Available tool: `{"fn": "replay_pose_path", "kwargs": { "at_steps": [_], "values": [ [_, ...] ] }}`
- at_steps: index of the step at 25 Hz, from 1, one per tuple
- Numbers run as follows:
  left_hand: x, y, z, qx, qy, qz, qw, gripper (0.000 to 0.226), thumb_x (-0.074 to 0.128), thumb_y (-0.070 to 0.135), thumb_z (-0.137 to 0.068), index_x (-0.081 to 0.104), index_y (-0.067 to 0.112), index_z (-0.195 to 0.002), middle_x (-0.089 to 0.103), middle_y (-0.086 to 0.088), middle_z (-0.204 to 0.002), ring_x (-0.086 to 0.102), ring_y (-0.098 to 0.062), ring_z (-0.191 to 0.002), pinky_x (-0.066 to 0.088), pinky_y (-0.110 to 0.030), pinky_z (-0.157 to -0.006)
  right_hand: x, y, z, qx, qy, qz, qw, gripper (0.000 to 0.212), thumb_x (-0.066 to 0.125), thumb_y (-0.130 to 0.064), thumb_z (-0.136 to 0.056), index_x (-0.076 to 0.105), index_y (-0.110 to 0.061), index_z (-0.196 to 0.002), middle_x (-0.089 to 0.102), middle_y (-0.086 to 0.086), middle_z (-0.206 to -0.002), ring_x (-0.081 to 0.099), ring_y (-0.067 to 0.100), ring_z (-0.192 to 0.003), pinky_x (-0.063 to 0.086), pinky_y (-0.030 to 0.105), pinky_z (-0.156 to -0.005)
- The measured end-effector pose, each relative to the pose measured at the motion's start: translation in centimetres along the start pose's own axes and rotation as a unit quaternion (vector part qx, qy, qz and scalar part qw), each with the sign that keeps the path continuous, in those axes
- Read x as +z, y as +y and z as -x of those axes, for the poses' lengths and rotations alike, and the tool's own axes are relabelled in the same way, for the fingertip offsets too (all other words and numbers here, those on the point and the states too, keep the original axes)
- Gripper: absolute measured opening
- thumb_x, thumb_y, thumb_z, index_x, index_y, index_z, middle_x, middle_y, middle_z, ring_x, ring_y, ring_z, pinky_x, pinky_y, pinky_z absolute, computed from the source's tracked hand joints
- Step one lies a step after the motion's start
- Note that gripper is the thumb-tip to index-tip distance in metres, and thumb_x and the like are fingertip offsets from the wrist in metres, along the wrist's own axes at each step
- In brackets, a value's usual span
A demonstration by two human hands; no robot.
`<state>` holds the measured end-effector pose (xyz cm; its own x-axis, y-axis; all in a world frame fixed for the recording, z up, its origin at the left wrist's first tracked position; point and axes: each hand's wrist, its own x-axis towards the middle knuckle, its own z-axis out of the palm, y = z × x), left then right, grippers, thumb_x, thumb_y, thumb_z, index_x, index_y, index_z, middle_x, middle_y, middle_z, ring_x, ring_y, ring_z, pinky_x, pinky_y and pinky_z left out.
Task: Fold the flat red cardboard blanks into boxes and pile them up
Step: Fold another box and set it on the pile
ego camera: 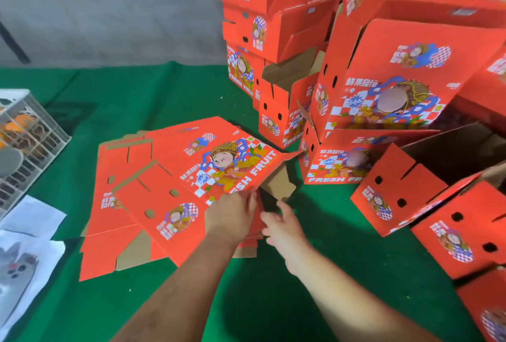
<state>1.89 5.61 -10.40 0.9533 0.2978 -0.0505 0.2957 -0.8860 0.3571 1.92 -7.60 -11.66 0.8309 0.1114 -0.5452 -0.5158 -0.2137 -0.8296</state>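
A stack of flat red cardboard blanks (131,204) lies on the green table (260,300), left of centre. The top blank (208,166), printed with a cartoon figure and "FRESH FRUIT", is lifted at its near right edge. My left hand (232,215) grips that edge, fingers curled over it. Just to the right, my right hand (282,226) reaches under the raised brown flap (279,182) with fingers spread and holds nothing that I can see. Folded red boxes (380,89) are piled at the back and right.
A tall stack of folded boxes (254,13) stands at the back centre. More boxes (460,226) lie tumbled along the right edge. A white wire crate (30,133) sits at the left, with white papers (30,232) in front of it.
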Motion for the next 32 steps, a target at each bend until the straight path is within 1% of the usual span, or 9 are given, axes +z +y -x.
{"fn": "replay_pose_path", "kwargs": {
  "at_steps": [5, 9, 12, 14, 17, 20, 24, 27, 32],
  "values": [
    [0.6, 4.3, 2.2, -0.053, 0.033, 0.259, 0.964, 0.040, 0.051, 0.042, -0.106, 0.060, 0.034, -0.068, 0.065, 0.006, -0.070, 0.064, -0.026, -0.072, 0.046, -0.034, -0.062, -1.4, 0.0, 2.0, -0.078, -0.001, -0.011, 0.997, 0.046, 0.054, -0.037, -0.088, 0.059, -0.041, -0.134, 0.073, -0.014, -0.118, 0.068, 0.010, -0.110, 0.056, 0.037, -0.097],
    [0.4, 6.3, 2.5, -0.019, 0.090, 0.394, 0.914, 0.036, 0.055, 0.028, -0.104, 0.070, 0.019, -0.072, 0.070, -0.001, -0.068, 0.056, -0.015, -0.062, 0.051, -0.041, -0.067, -4.9, -0.7, 2.2, -0.170, 0.035, 0.060, 0.983, 0.060, 0.054, -0.028, -0.081, 0.053, -0.039, -0.140, 0.071, -0.018, -0.117, 0.067, 0.003, -0.103, 0.051, 0.025, -0.090],
    [-0.4, 8.2, 3.5, -0.021, 0.102, 0.522, 0.846, 0.034, 0.057, 0.024, -0.103, 0.074, 0.030, -0.074, 0.067, 0.009, -0.070, 0.051, -0.007, -0.068, 0.047, -0.033, -0.066, -8.8, -1.2, 2.6, -0.212, 0.087, 0.105, 0.968, 0.059, 0.049, -0.018, -0.084, 0.051, -0.040, -0.138, 0.069, -0.014, -0.113, 0.066, -0.002, -0.083, 0.050, 0.020, -0.078],
    [-0.8, 9.7, 4.2, -0.056, 0.082, 0.604, 0.791, 0.029, 0.059, 0.017, -0.104, 0.077, 0.033, -0.087, 0.068, 0.000, -0.075, 0.053, -0.017, -0.072, 0.047, -0.036, -0.069, -12.1, -2.3, 2.7, -0.254, 0.136, 0.146, 0.946, 0.057, 0.051, -0.008, -0.088, 0.054, -0.036, -0.137, 0.069, -0.008, -0.119, 0.067, 0.009, -0.098, 0.050, 0.026, -0.085],
    [-1.6, 13.1, 5.3, -0.115, 0.037, 0.691, 0.713, 0.030, 0.060, 0.004, -0.100, 0.070, 0.026, -0.117, 0.061, -0.013, -0.089, 0.050, -0.026, -0.084, 0.046, -0.044, -0.076, -16.4, -5.1, 3.1, -0.319, 0.255, 0.392, 0.824, 0.047, 0.059, -0.005, -0.091, 0.066, -0.030, -0.131, 0.067, 0.002, -0.121, 0.058, 0.034, -0.115, 0.044, 0.041, -0.095],
    [-2.9, 17.0, 6.2, -0.117, 0.036, 0.746, 0.655, 0.046, 0.053, -0.008, -0.097, 0.059, 0.020, -0.133, 0.060, -0.013, -0.102, 0.053, -0.026, -0.090, 0.045, -0.048, -0.083, -17.9, -7.3, 5.7, -0.335, 0.318, 0.492, 0.739, 0.040, 0.066, -0.010, -0.085, 0.073, -0.028, -0.120, 0.056, 0.004, -0.138, 0.045, 0.039, -0.125, 0.033, 0.048, -0.105],
    [-5.2, 20.3, 6.1, -0.079, 0.060, 0.797, 0.596, 0.042, 0.042, -0.017, -0.093, 0.055, 0.015, -0.119, 0.063, -0.009, -0.094, 0.061, -0.020, -0.078, 0.051, -0.041, -0.082, -17.6, -6.7, 9.0, -0.355, 0.299, 0.627, 0.626, 0.056, 0.067, -0.022, -0.076, 0.061, -0.027, -0.131, 0.038, 0.004, -0.155, 0.041, 0.037, -0.125, 0.028, 0.049, -0.101],
    [-6.2, 21.6, 7.2, -0.020, -0.028, 0.829, 0.558, 0.044, 0.039, -0.019, -0.088, 0.059, 0.007, -0.116, 0.071, -0.008, -0.086, 0.069, -0.020, -0.072, 0.059, -0.031, -0.065, -18.4, -6.4, 8.3, -0.301, 0.265, 0.602, 0.690, 0.066, 0.066, -0.037, -0.088, 0.040, -0.035, -0.148, 0.001, -0.007, -0.168, 0.033, 0.032, -0.129, 0.029, 0.048, -0.104],
    [-6.4, 21.0, 7.6, -0.015, -0.107, 0.836, 0.538, 0.036, 0.046, -0.020, -0.079, 0.065, 0.005, -0.097, 0.067, -0.014, -0.087, 0.068, -0.027, -0.082, 0.063, -0.041, -0.080, -19.6, -5.4, 5.9, -0.446, 0.207, 0.329, 0.806, 0.051, 0.078, -0.023, -0.079, 0.044, -0.027, -0.118, 0.019, -0.010, -0.163, 0.064, 0.025, -0.111, 0.050, 0.037, -0.069]
  ]
}}
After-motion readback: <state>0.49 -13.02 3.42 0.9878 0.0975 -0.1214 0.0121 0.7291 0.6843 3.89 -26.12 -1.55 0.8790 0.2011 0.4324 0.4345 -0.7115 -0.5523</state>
